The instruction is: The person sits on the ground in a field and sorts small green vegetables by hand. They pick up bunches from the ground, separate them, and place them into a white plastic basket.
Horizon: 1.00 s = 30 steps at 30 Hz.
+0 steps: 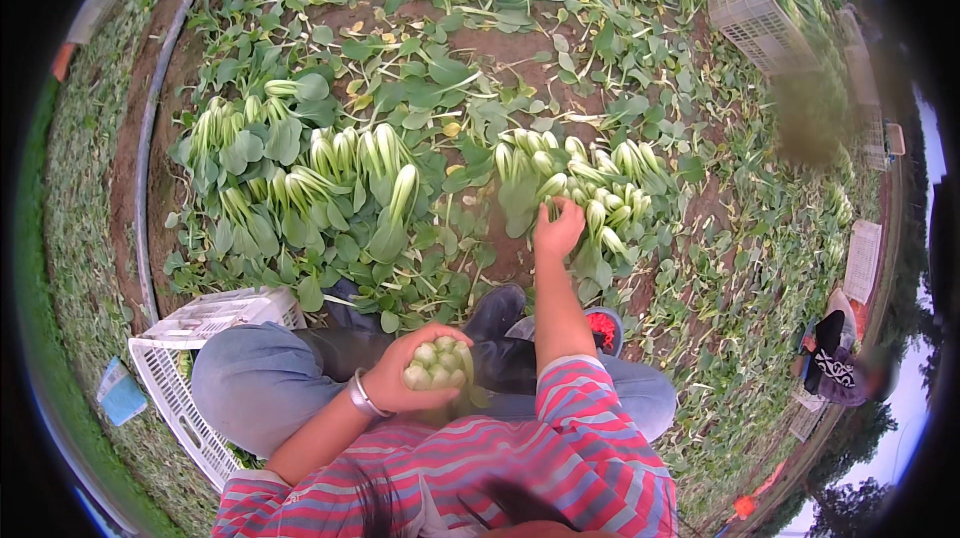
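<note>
My left hand [405, 373], a silver bangle at its wrist, is wrapped round a bunch of bok choy [435, 366] in front of my body. The pale cut bases of the bunch face up. My right hand [560, 228] reaches forward to the right-hand pile of bok choy [610, 173]. Its bent fingers are closed on the pale stem of one bok choy at the pile's near left edge. My fingertips are partly hidden among the stems. Farther left lies another pile of bok choy [300, 183], its leaves spread over the ground.
A white plastic crate [180, 338] stands by my left knee, with a light blue container [120, 393] beyond it. A grey hose [150, 138] runs along the left. Loose leaves [440, 68] cover the soil. More crates [755, 8] stand far right, where another person [845, 363] crouches.
</note>
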Each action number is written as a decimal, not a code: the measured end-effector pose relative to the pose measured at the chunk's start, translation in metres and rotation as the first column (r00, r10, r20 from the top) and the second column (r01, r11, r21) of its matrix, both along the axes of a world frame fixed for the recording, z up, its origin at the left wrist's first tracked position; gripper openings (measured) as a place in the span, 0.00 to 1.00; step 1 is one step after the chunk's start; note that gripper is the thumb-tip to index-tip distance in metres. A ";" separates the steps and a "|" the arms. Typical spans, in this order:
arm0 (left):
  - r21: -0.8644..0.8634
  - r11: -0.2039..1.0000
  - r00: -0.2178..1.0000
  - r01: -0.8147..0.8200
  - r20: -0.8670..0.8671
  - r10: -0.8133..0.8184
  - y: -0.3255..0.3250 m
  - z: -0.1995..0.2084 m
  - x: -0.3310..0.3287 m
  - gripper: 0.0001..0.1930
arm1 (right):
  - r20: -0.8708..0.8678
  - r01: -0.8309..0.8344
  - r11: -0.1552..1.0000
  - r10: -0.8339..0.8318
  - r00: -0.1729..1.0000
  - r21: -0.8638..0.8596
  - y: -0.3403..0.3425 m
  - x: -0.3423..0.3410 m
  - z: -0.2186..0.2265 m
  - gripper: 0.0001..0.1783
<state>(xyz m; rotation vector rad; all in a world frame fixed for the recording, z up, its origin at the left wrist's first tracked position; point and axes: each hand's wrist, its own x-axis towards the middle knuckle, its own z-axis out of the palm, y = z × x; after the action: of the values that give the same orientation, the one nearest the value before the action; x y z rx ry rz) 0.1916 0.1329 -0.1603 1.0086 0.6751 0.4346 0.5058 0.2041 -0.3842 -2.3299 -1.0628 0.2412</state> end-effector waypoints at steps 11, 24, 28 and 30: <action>-0.080 0.997 0.998 -0.019 0.053 0.024 0.008 0.000 0.014 0.33 | -0.064 0.117 0.991 -0.121 0.991 -0.063 0.037 0.018 0.021 0.22; 0.325 0.932 0.982 -0.161 0.150 0.118 -0.033 0.042 -0.012 0.36 | -0.540 -0.591 0.695 0.707 0.456 0.410 -0.117 -0.108 0.307 0.20; 0.406 0.907 0.992 -0.114 0.088 0.085 -0.066 0.072 -0.036 0.37 | -0.487 -0.622 0.687 0.717 0.498 0.376 -0.161 -0.141 0.326 0.20; 0.446 0.887 0.990 -0.122 0.112 0.080 -0.074 0.079 -0.045 0.37 | -0.378 -0.688 0.630 0.773 0.509 0.361 -0.166 -0.152 0.335 0.18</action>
<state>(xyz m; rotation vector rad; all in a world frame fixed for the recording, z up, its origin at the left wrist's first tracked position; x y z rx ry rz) 0.1466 0.0586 -0.0808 1.3891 0.5557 0.7495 0.3541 0.0385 -0.0488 -1.3742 -1.6475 0.9936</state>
